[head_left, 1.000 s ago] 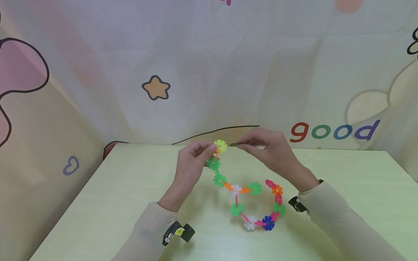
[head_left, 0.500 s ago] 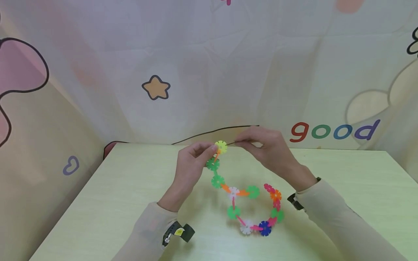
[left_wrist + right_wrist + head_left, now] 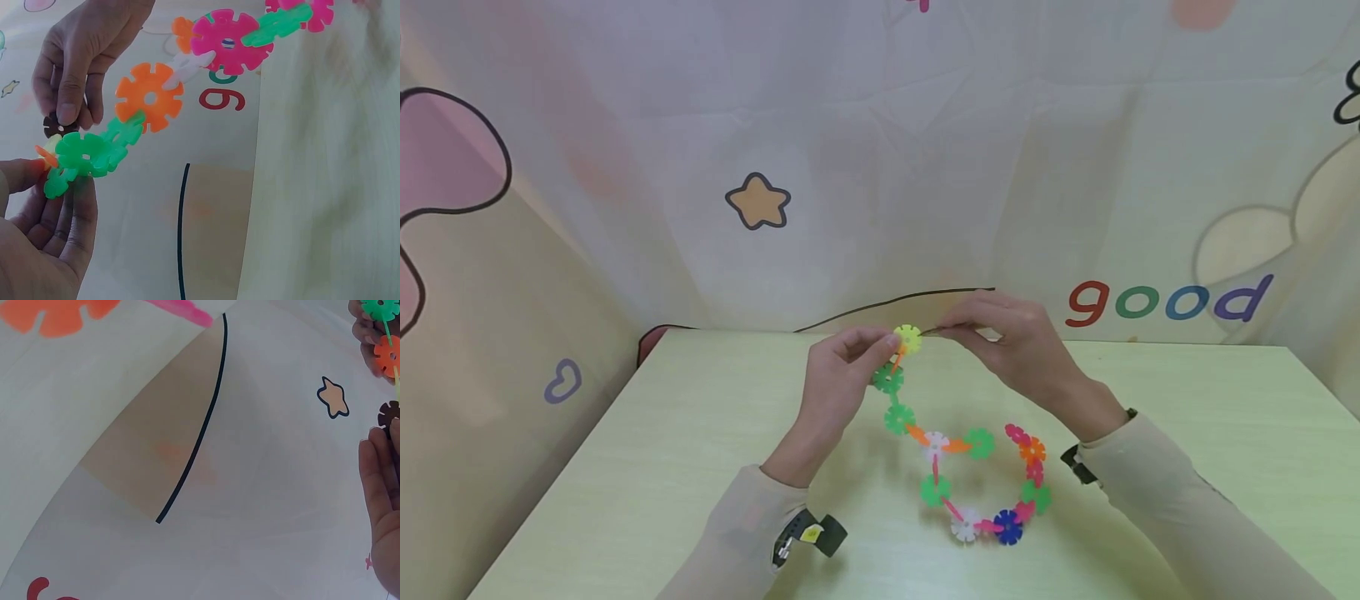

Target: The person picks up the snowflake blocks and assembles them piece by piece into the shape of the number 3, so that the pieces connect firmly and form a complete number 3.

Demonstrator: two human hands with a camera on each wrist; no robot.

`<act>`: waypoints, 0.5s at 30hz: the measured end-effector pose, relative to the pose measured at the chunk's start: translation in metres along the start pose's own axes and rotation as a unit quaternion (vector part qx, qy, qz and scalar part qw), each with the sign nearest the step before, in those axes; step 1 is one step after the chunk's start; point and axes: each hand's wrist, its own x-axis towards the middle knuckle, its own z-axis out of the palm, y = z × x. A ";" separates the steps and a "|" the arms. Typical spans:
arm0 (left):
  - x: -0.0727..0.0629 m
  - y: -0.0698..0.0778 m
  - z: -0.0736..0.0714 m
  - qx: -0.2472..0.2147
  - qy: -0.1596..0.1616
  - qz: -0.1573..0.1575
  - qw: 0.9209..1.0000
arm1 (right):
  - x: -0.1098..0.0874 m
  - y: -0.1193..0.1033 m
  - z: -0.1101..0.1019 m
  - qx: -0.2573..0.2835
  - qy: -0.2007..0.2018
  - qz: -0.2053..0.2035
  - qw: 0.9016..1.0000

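My left hand pinches the upper end of a chain of notched plastic snowflake discs, near a yellow disc and the orange one joined under it. Dark brown snowflake disc is pinched between thumb and fingers of my right hand, its edge right at the yellow disc's rim. From the left hand the chain hangs down through green discs and a white disc, where a short branch ends in a green disc. Below, it curves through a blue disc up to a pink end.
The chain's lower loop hangs over the pale wooden table. Behind the table's back edge rises a printed cloth backdrop with a star and the word "good". Dark straps with small devices sit on both wrists.
My right hand has brought the brown disc leftward, from a small gap to the yellow disc's edge. The chain's lower loop has swung slightly down and left. The left hand stays in place.
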 end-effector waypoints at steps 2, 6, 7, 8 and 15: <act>0.000 0.000 0.001 -0.001 -0.001 0.001 1.000 | 0.000 0.000 0.001 -0.003 -0.001 -0.009 1.000; 0.000 -0.001 0.002 0.000 -0.002 0.001 1.000 | 0.001 0.000 0.003 -0.010 0.001 -0.027 1.000; -0.001 -0.001 0.002 0.001 -0.002 0.001 1.000 | 0.001 0.000 0.004 -0.013 0.002 -0.030 0.999; -0.001 -0.001 0.002 0.001 -0.001 0.001 1.000 | 0.001 0.000 0.005 -0.015 0.004 -0.033 0.999; -0.002 -0.001 0.003 0.002 0.002 0.003 1.000 | -0.001 0.001 0.009 -0.021 0.011 -0.040 0.999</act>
